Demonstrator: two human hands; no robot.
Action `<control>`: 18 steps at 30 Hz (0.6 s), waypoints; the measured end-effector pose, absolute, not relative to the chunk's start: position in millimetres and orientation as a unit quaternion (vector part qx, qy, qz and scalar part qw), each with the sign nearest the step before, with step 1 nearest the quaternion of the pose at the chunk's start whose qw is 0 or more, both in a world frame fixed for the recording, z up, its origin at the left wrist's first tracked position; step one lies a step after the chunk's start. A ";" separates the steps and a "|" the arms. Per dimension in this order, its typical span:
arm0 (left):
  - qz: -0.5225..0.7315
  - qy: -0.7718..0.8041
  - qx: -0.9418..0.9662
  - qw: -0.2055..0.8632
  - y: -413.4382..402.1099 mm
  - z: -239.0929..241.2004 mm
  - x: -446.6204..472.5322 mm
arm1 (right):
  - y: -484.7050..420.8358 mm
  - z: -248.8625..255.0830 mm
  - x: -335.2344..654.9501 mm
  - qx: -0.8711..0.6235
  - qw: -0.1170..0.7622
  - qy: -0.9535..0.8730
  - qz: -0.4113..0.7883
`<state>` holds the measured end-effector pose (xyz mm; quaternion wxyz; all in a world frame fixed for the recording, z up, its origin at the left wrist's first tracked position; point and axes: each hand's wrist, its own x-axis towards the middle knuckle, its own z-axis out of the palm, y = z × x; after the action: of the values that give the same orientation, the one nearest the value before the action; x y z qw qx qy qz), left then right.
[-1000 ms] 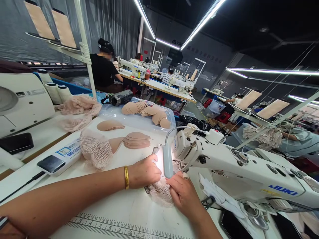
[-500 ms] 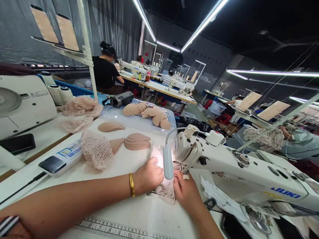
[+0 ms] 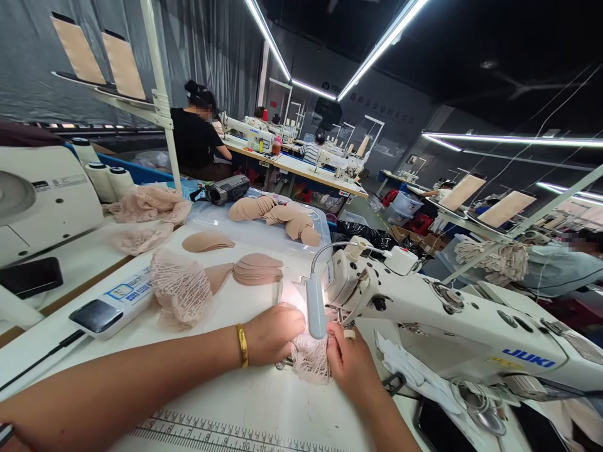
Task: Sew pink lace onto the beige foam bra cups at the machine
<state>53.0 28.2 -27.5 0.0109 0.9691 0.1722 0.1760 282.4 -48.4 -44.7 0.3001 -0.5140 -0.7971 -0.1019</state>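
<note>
Pale pink lace fabric lies at the needle end of a white sewing machine, lit by a small gooseneck lamp. My left hand, with a gold bracelet at the wrist, is closed on the left edge of the lace. On the lace's right edge, my right hand pinches with thumb and fingers beside the machine head. The lamp hides part of the lace and the needle area. Left of my hands are another lace piece and a stack of beige cup pads.
A clear plastic lid carries more beige pads. A white control box stands at left, and a ruler strip runs along the front. White gloves and a dark phone lie under the machine arm. Co-workers sit beyond.
My left hand has shifted slightly left and its fingers have flattened down. More lace shows between my hands. My right hand stays at the lace's right edge. The whole view has shifted slightly.
</note>
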 end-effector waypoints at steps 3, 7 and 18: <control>0.161 0.195 0.967 0.025 27.0 -14.7 46.2 | -53.4 -44.7 281.0 -0.493 0.312 -0.800 -0.143; 0.137 0.214 0.966 0.053 24.7 -1.1 43.2 | -64.7 -32.0 269.9 -0.434 0.296 -0.845 -0.099; 0.076 0.178 0.981 0.033 18.3 11.6 33.0 | -58.9 -33.9 268.5 -0.472 0.217 -0.852 -0.064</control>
<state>33.0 18.3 11.6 0.0330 0.9806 0.1778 0.0755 268.5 -58.9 -33.9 0.2175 -0.4724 -0.8517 -0.0641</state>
